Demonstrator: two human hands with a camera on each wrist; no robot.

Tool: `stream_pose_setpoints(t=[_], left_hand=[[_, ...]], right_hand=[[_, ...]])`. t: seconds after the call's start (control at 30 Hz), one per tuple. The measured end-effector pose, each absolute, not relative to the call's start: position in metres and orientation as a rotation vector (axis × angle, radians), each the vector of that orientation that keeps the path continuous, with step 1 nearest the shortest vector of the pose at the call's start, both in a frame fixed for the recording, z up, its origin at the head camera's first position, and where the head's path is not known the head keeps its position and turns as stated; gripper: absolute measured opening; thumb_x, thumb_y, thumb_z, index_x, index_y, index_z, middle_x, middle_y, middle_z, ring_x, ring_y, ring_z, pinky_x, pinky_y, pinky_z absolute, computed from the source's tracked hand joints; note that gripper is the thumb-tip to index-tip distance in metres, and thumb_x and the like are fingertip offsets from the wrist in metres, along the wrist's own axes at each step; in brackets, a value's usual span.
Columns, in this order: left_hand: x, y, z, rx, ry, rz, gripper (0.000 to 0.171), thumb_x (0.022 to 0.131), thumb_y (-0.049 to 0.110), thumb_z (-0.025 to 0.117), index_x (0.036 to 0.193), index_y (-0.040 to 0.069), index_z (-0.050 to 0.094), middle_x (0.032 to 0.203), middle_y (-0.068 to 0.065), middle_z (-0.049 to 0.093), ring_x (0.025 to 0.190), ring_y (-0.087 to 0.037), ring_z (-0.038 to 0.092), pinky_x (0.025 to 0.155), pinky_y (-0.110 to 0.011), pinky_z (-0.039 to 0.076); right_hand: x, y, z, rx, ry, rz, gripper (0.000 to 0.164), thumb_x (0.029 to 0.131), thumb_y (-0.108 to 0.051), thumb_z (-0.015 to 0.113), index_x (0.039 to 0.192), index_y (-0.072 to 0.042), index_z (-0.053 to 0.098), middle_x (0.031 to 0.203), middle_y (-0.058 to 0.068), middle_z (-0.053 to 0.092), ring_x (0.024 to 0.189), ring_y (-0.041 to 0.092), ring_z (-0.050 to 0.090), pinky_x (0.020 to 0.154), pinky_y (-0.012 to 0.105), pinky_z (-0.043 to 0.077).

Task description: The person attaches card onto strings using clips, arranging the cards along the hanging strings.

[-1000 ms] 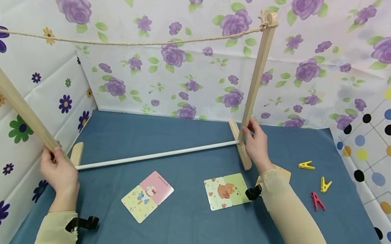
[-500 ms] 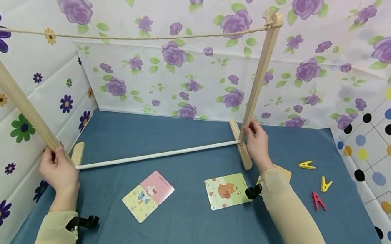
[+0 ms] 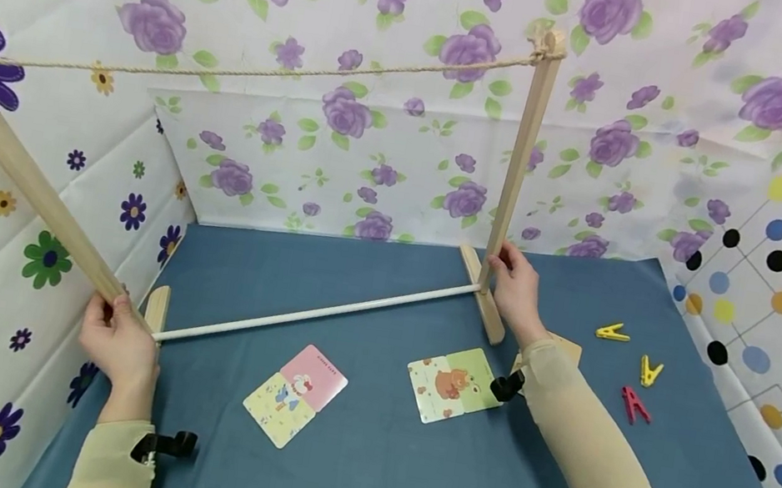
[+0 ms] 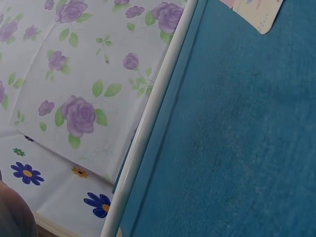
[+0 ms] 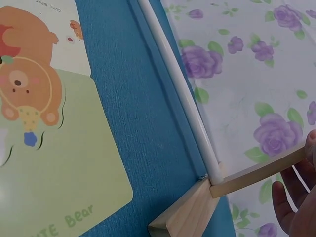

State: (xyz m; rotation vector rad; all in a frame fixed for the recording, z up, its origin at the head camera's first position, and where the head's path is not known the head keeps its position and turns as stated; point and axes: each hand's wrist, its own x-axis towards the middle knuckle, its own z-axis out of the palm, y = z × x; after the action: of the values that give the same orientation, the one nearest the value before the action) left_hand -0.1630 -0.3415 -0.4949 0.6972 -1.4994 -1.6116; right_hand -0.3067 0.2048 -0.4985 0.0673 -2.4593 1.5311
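A wooden frame stands on the table: two posts on flat feet, joined low down by a white rod (image 3: 320, 313) and at the top by a thin rope (image 3: 272, 76). The left hand (image 3: 118, 342) grips the left post (image 3: 29, 177) near its base, beside the left foot (image 3: 157, 306). Low on the right post (image 3: 521, 154), just above the right foot (image 3: 491, 322), the right hand (image 3: 515, 288) holds it between thumb and fingers. In the right wrist view, the rod meets the post above the foot. The rope sags slightly between its knots.
Two picture cards lie in front of the rod, a rabbit card (image 3: 296, 394) and a bear card (image 3: 437, 394). A beige card (image 3: 563, 350) is partly hidden by the right forearm. At right lie two yellow clothespins (image 3: 613, 332) and a red clothespin (image 3: 635, 404). Patterned sheets (image 3: 388, 159) rise behind.
The right post's top has leaned slightly to the right, and the rope sags a little less. Both hands keep their grip in nearly the same places.
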Motion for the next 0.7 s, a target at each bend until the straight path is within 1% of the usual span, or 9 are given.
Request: stream_pose_setpoints(t=[0.17,0.33,0.6,0.7], left_hand=[[-0.169,-0.340,-0.496,0.711,-1.539,-1.600,0.034,0.112,0.018,0.058,0.141,0.005,0.069,0.129,-0.002,0.062,0.134,-0.021,0.053,0.115,-0.034,0.041],[-0.177,-0.336,-0.497,0.703,-1.556,-1.593,0.034,0.112,0.017,0.057,0.142,0.006,0.069,0.129,-0.002,0.062,0.133,-0.022,0.053,0.115,-0.036,0.041],[-0.190,-0.328,-0.494,0.704,-1.600,-1.626,0.037,0.113,0.020,0.054,0.146,0.008,0.065,0.142,-0.009,0.059,0.138,-0.020,0.051,0.120,-0.035,0.038],[-0.193,-0.324,-0.490,0.702,-1.608,-1.632,0.036,0.114,0.020,0.054,0.146,0.008,0.065,0.143,-0.010,0.059,0.139,-0.020,0.051,0.121,-0.035,0.037]], right_hand=[[-0.304,0.208,-0.501,0.047,-2.436,1.554,0.047,0.114,-0.027,0.056,0.155,-0.006,0.055,0.138,0.021,0.065,0.127,0.039,0.063,0.104,0.055,0.052],[-0.302,0.214,-0.502,0.014,-2.433,1.552,0.048,0.114,-0.030,0.056,0.156,-0.008,0.054,0.142,0.020,0.064,0.130,0.039,0.062,0.106,0.055,0.051],[-0.299,0.225,-0.501,0.000,-2.396,1.545,0.045,0.113,-0.028,0.058,0.152,-0.007,0.058,0.137,0.019,0.067,0.127,0.039,0.063,0.106,0.055,0.050],[-0.299,0.229,-0.502,0.003,-2.393,1.545,0.045,0.113,-0.029,0.059,0.153,-0.008,0.058,0.137,0.019,0.067,0.126,0.038,0.063,0.106,0.055,0.050]])
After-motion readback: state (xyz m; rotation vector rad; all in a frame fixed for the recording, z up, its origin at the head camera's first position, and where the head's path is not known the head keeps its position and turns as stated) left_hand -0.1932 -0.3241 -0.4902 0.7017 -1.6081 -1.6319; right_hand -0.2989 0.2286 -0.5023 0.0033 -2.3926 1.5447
